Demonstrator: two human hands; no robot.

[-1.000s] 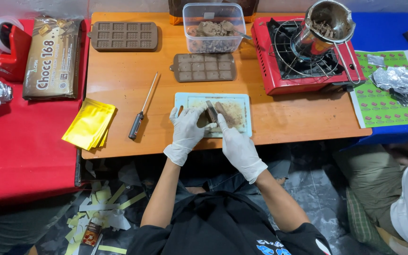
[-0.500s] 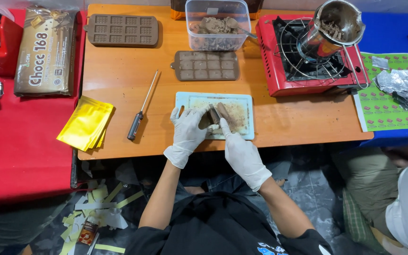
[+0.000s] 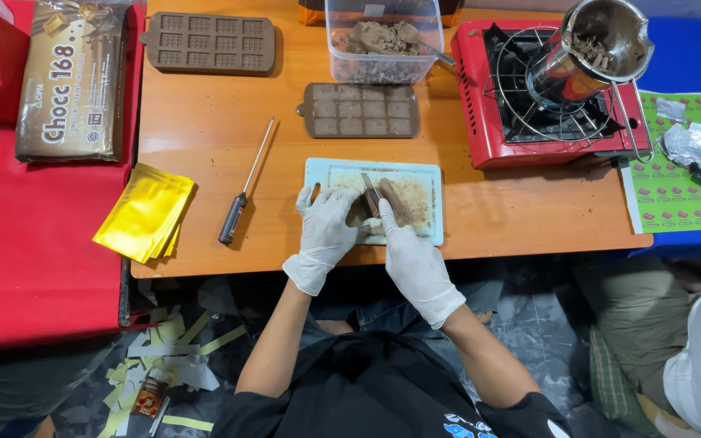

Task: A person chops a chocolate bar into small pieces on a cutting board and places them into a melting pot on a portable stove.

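your two gloved hands meet over the near half of the pale cutting board point(image 3: 423, 174), which lies at the near edge of the wooden table point(image 3: 204, 154). your left hand point(image 3: 326, 231) is curled down on the left end of a brown chocolate block point(image 3: 360, 212), pinning it to the board; most of the block is hidden under the fingers, so its exact outline is hard to call. your right hand point(image 3: 411, 255) is clenched around a knife point(image 3: 371, 193), the blade showing just past the fingertips and pointing away from you, tilted slightly left. the block sits right between the hands, touching both, and its long axis seems to run left to right across the board, so the blade crosses it rather than runs along it. the right hand is the one on the cutting side, the left just beside it. the board is dusted with brown shavings to the right of the blade. beyond the board lies a filled brown chocolate mould point(image 3: 360, 110), then a clear tub point(image 3: 383, 40) of chocolate lumps. to the right stands a red camp stove point(image 3: 488, 122) with a metal pot point(image 3: 590, 45) on it.
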